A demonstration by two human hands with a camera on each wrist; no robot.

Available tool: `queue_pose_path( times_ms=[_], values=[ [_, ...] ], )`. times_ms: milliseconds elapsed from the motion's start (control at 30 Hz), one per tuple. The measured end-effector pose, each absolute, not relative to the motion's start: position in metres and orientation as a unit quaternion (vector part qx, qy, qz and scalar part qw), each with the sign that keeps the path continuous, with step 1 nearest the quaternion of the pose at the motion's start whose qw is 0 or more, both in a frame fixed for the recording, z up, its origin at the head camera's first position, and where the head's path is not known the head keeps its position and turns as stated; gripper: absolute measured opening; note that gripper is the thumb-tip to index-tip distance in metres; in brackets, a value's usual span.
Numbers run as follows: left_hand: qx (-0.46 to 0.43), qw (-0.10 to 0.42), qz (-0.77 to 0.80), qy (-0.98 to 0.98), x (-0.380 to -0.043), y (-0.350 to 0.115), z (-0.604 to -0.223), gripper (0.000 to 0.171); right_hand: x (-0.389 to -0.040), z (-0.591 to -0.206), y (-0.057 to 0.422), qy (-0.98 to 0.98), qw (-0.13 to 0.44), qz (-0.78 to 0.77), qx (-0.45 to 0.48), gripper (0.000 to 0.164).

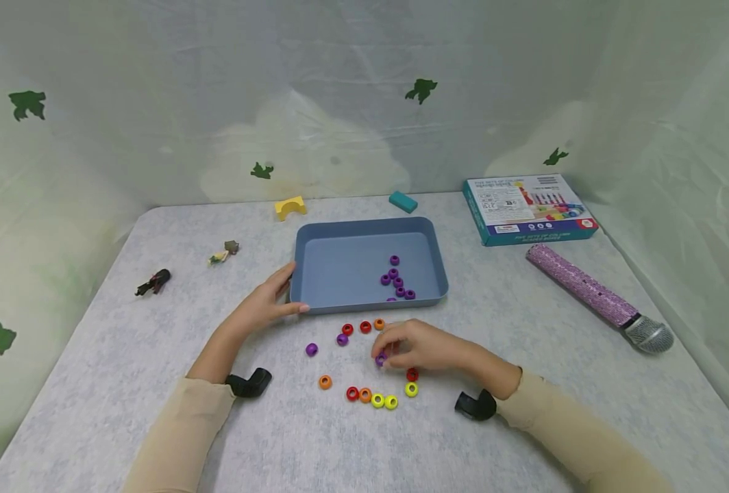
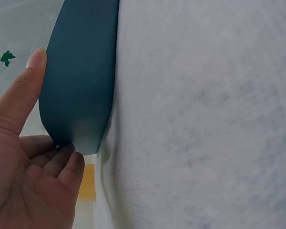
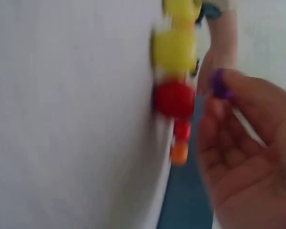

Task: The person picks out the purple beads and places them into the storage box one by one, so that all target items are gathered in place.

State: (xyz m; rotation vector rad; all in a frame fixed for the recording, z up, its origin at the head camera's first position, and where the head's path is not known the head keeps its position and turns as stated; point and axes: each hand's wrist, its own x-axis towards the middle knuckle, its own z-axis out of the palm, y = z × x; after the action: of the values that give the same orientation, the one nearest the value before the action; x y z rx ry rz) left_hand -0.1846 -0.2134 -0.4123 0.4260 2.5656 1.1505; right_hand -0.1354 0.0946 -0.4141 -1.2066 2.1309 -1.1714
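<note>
Lying on the left side of the table (image 1: 81, 411) is a dark figurine (image 1: 153, 282); a smaller figurine (image 1: 219, 257) lies to its right and farther back. Next, the left hand (image 1: 264, 301) grips the near-left corner of the blue tray (image 1: 340, 267), thumb against the rim and fingers curled in at the wall. A yellow arch block (image 1: 290, 207) lies behind the tray's left end. The tray contains 7 visible purple beads (image 1: 386, 279) toward its right side, 1 partly hidden by the near wall.

In front of the tray are loose beads: 1 purple (image 1: 312, 350), 1 orange (image 1: 325, 382), 1 more purple (image 1: 342, 339), a nearer row of 1 red, 1 orange and 2 yellow, then 2 red and 1 orange beside the tray. A turquoise block (image 1: 403, 201) lies behind the tray.

The right hand (image 1: 425, 346) pinches 1 purple bead (image 1: 381, 359) between thumb and forefinger, remaining fingers loosely bent. Just beside it are 1 red bead (image 1: 412, 374) and 1 yellow bead (image 1: 411, 389). Farther right are a printed box (image 1: 531, 209) and a glittery pink microphone (image 1: 586, 289).
</note>
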Motion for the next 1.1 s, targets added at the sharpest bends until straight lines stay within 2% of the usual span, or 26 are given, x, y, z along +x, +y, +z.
queue_pose_path(
  times_ms=[233, 333, 467, 833, 967, 1100],
  values=[
    [0.144, 0.15, 0.397, 0.894, -0.184, -0.213, -0.411, 0.095, -0.189, -0.406, 0.101, 0.796, 0.093, -0.486, -0.349, 0.023],
    [0.143, 0.151, 0.398, 0.893, -0.184, -0.213, -0.411, 0.095, -0.208, -0.409, 0.101, 0.82, 0.081, -0.48, -0.3, 0.023],
    [0.143, 0.151, 0.397, 0.894, -0.184, -0.213, -0.411, 0.095, -0.223, -0.414, 0.1, 0.853, 0.099, -0.439, -0.264, 0.021],
    [0.147, 0.147, 0.398, 0.893, -0.185, -0.214, -0.412, 0.096, -0.225, -0.414, 0.096, 0.883, 0.131, -0.378, -0.245, 0.018],
    [0.149, 0.145, 0.396, 0.895, -0.185, -0.214, -0.412, 0.096, -0.22, -0.412, 0.095, 0.879, 0.106, -0.386, -0.26, 0.021],
    [0.144, 0.146, 0.398, 0.894, -0.185, -0.213, -0.414, 0.095, -0.205, -0.406, 0.093, 0.848, 0.067, -0.417, -0.318, 0.026]
  ],
)
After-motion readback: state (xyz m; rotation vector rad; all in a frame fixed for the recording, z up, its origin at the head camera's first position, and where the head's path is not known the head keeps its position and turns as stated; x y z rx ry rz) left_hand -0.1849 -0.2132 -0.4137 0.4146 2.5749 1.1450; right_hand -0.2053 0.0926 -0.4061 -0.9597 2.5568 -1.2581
